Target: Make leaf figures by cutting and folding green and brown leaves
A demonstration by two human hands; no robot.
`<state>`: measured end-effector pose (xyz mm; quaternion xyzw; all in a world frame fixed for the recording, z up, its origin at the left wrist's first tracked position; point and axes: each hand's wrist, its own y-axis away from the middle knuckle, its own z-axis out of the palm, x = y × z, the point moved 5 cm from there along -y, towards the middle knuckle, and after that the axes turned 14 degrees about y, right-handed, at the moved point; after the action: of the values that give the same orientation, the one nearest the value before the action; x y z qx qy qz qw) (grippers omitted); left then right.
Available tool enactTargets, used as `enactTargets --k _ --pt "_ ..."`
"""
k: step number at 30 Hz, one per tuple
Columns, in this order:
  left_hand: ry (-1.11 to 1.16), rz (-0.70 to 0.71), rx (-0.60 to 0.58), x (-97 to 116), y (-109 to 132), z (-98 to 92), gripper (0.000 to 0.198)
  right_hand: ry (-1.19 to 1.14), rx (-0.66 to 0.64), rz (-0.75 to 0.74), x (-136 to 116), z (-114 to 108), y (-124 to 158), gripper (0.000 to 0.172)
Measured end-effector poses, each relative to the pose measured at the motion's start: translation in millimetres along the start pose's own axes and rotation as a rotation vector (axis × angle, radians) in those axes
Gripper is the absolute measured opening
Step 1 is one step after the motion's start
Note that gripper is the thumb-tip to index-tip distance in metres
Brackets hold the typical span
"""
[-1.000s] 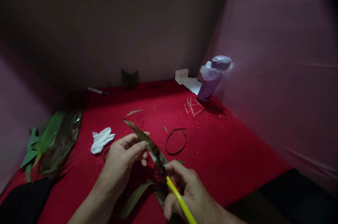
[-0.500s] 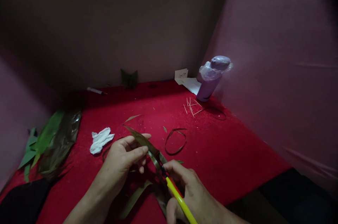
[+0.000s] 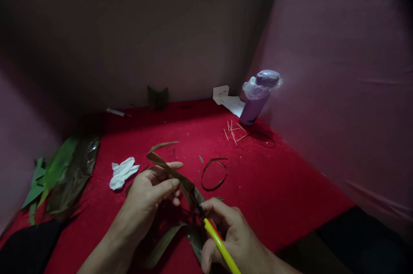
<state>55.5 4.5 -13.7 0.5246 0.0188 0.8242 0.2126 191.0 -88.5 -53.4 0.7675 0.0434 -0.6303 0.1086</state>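
My left hand (image 3: 151,188) pinches a long brown-green leaf (image 3: 166,165) between thumb and fingers. The leaf's far end is bent over to the right above the red cloth. In my right hand (image 3: 230,231) is a pair of scissors (image 3: 218,244) with yellow and red handles, its dark blades lying against the leaf just right of my left fingertips. How far the blades are apart is hard to see. Below the hands lies another strip of leaf (image 3: 166,244), partly in shadow. Just beyond my right hand rests a loop of dark brown strip (image 3: 214,174).
A crumpled white tissue (image 3: 123,173) lies left of my hands. Green leaves (image 3: 60,164) and a dark plastic bag (image 3: 75,170) are further left. Toothpicks (image 3: 234,130), a purple tumbler (image 3: 254,108), white cards (image 3: 232,105) and a syringe (image 3: 116,112) lie toward the back walls.
The thin strip at the leaf's far end has swung up and folded over to the right. The scissors have shifted slightly along the leaf; both hands stay nearly in place.
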Motion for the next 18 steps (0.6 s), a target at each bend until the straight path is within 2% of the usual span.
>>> enactTargets --k 9,18 --pt "0.018 0.048 0.053 6 2 0.8 0.031 0.126 0.015 0.022 -13 -5 -1 0.048" --pt "-0.088 -0.023 -0.010 0 1 -0.6 0.037 0.076 -0.048 0.048 -14 -5 1 0.044"
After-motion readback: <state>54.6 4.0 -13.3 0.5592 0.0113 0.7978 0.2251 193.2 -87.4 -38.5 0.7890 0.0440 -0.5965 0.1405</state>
